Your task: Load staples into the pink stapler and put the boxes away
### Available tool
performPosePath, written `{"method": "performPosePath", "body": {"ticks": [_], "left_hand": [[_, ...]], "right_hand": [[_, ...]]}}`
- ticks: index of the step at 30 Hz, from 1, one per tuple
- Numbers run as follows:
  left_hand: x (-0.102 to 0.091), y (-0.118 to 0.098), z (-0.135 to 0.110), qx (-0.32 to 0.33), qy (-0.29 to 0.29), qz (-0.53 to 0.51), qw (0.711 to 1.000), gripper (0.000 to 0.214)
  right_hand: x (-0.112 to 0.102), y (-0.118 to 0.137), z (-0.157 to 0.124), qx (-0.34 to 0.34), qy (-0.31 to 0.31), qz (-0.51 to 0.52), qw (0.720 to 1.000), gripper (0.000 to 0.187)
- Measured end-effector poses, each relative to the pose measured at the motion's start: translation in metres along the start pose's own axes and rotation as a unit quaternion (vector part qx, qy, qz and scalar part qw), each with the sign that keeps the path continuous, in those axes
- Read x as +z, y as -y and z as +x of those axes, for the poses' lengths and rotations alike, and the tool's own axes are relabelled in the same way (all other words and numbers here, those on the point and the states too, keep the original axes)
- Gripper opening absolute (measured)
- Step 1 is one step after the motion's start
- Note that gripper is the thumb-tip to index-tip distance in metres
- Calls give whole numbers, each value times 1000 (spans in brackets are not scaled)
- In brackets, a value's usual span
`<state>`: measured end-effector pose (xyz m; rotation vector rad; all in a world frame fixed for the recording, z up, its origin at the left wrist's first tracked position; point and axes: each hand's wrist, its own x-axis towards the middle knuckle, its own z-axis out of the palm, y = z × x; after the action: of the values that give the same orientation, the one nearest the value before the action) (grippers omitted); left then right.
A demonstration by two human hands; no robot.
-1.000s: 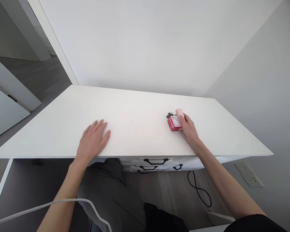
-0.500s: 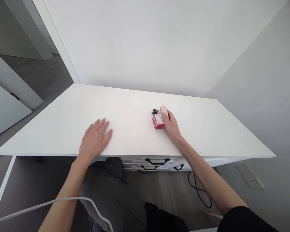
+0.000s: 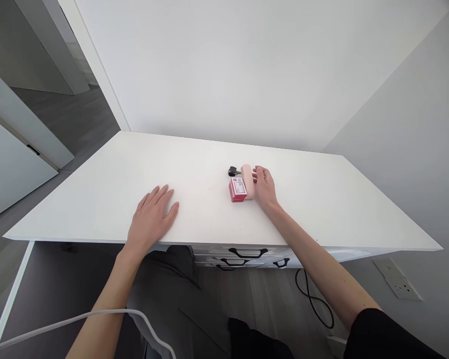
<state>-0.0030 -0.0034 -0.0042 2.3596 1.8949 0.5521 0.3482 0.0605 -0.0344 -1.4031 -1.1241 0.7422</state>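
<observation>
Three small things lie close together on the white tabletop (image 3: 194, 164). A long pink case with rounded ends (image 3: 248, 181) stands just left of my right hand (image 3: 265, 185). That hand is partly curled with its fingers apart, and its fingertips are at the case's right side; whether they touch it I cannot tell. Against the case's left side sits a red and white box (image 3: 238, 189). Behind the box is a black key (image 3: 233, 171), its metal end reaching toward the case. My left hand (image 3: 152, 214) rests palm down, fingers spread, near the front edge.
A white wall (image 3: 224, 70) rises behind the tabletop, and a grey wall stands at the right with a socket (image 3: 398, 280). Drawers with black handles (image 3: 248, 253) are below the front edge. A white cable (image 3: 78, 317) crosses my left forearm; a black cable (image 3: 314, 299) lies on the floor.
My right hand has let go of the pink case and drawn slightly right. The case, box and key have shifted a little left. My left hand keeps its place on the tabletop.
</observation>
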Motion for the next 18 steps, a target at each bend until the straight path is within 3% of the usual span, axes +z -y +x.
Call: {"method": "performPosePath", "body": {"ticks": [4,12,18], "left_hand": [[-1,0,0,-1,0,3,1000,60],[0,2,1,9,-1,33,999,60],[8,-17,38,81,32,27,996,57]], "right_hand": [[-4,2,19,16,-53,-13,998,52],[7,-2,54,19,-14,4,1000,57],[12,-1,60,10,8,17,1000,54]]}}
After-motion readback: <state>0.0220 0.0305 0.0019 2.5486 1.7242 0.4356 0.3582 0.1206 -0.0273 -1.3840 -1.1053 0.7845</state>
